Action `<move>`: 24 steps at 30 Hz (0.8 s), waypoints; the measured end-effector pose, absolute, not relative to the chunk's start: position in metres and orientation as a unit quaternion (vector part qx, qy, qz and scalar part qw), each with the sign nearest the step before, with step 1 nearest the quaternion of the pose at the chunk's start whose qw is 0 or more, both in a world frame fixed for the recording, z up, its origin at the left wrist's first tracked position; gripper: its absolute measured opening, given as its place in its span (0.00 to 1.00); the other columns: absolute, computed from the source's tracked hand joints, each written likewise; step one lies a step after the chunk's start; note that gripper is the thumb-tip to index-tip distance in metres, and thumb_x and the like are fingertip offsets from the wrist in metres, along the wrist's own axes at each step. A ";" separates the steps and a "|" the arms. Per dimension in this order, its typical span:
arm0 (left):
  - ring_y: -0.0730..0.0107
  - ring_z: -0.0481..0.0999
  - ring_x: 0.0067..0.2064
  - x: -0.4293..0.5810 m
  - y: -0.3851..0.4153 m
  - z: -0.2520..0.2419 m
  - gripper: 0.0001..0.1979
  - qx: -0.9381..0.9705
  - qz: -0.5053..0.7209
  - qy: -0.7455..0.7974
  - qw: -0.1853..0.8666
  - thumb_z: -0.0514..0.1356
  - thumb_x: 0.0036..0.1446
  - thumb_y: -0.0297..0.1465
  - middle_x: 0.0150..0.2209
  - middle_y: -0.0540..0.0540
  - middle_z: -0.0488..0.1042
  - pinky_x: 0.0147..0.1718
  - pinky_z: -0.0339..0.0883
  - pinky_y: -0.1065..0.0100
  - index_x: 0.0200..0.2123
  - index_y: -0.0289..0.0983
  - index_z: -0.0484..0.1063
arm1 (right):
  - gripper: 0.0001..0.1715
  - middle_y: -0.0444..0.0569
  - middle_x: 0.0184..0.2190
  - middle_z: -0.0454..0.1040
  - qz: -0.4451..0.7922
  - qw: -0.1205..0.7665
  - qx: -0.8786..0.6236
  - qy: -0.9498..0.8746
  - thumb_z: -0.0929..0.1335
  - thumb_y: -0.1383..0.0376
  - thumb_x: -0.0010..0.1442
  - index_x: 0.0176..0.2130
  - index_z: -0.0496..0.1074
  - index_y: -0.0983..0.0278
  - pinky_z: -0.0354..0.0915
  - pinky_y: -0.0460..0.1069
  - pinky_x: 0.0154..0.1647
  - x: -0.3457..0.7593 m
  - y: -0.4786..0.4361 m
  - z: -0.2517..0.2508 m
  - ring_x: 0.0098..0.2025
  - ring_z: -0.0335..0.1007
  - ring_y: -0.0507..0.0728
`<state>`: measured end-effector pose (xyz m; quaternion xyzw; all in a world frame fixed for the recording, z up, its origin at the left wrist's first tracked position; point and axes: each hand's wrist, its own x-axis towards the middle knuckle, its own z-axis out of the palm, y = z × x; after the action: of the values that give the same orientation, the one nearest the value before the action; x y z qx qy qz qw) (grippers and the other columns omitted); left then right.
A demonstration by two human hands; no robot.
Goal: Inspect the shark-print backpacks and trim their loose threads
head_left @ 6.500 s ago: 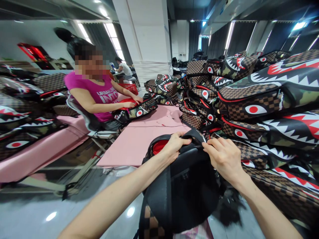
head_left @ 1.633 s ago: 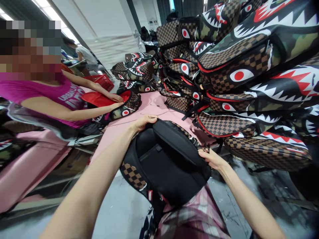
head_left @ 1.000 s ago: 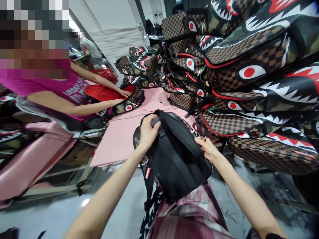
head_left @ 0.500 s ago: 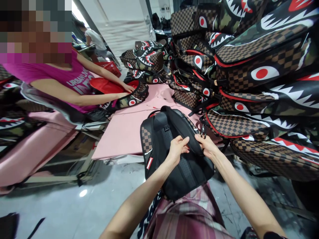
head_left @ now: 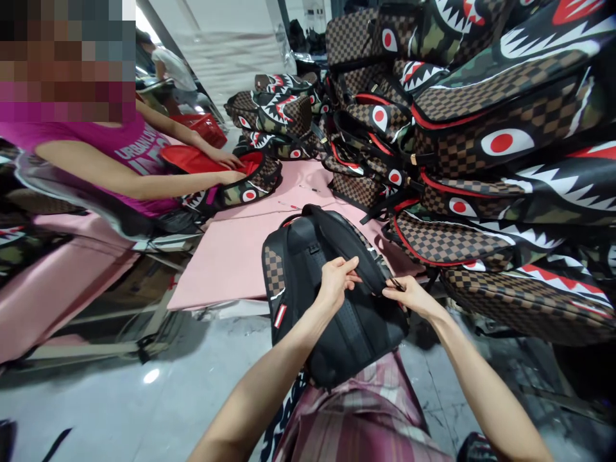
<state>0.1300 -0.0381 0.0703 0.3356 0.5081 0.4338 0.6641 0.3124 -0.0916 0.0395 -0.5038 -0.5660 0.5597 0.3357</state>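
A black backpack [head_left: 308, 308] with brown checkered sides leans between my lap and the pink table edge, its back panel and straps facing up. My left hand [head_left: 337, 282] is closed, fingertips pinching the edge of the padded shoulder strap [head_left: 359, 250]. My right hand [head_left: 409, 295] is closed on small dark thread snips [head_left: 396, 283], which lie against the strap's lower right edge. Most of the snips is hidden by the fingers. A red and white tag [head_left: 280, 316] shows on the bag's left side.
Stacked shark-print backpacks [head_left: 481, 147] rise along the right and back of the pink table [head_left: 216, 256]. Across on the left, a co-worker in a magenta shirt [head_left: 139, 147] has both hands at an open red-lined bag [head_left: 250, 186]. A red basket [head_left: 202, 128] stands behind.
My right hand has moved down a little and turned, so the snips that pointed up now point toward the strap. My left hand keeps its pinch. The view has shifted slightly.
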 end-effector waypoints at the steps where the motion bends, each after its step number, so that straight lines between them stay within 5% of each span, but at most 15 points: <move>1: 0.72 0.71 0.16 0.131 -0.036 0.070 0.19 0.329 0.427 0.511 0.669 0.67 0.35 0.38 0.14 0.51 0.65 0.10 0.49 0.78 0.17 0.35 0.58 | 0.21 0.37 0.17 0.53 0.565 0.344 -0.493 -0.565 0.68 0.52 0.49 0.20 0.62 0.65 0.46 0.45 0.25 0.313 -0.093 0.039 0.22 0.47 0.47; 13: 0.74 0.69 0.16 0.134 -0.021 0.063 0.18 0.299 0.392 0.523 0.695 0.67 0.37 0.35 0.14 0.50 0.65 0.11 0.48 0.78 0.17 0.34 0.60 | 0.26 0.36 0.17 0.47 0.616 0.378 -0.457 -0.520 0.71 0.52 0.45 0.19 0.54 0.63 0.38 0.46 0.21 0.318 -0.089 0.028 0.21 0.40 0.46; 19: 0.72 0.72 0.18 0.129 -0.030 0.052 0.18 0.367 0.358 0.495 0.701 0.65 0.41 0.41 0.17 0.48 0.69 0.13 0.52 0.77 0.19 0.35 0.60 | 0.24 0.35 0.16 0.47 0.650 0.341 -0.456 -0.504 0.67 0.48 0.51 0.25 0.62 0.66 0.36 0.44 0.18 0.314 -0.068 0.041 0.18 0.37 0.44; 24: 0.68 0.73 0.21 0.086 -0.055 0.050 0.15 0.580 0.322 0.563 0.493 0.55 0.53 0.41 0.20 0.46 0.72 0.22 0.64 0.69 0.23 0.36 0.68 | 0.26 0.40 0.19 0.62 0.696 0.245 -0.423 -0.526 0.68 0.46 0.48 0.30 0.68 0.67 0.44 0.42 0.17 0.269 -0.046 0.042 0.18 0.48 0.45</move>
<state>0.0863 -0.0550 0.0496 0.5798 0.5631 0.3217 0.4932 0.2689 -0.0461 0.0421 -0.4234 -0.5257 0.6958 0.2454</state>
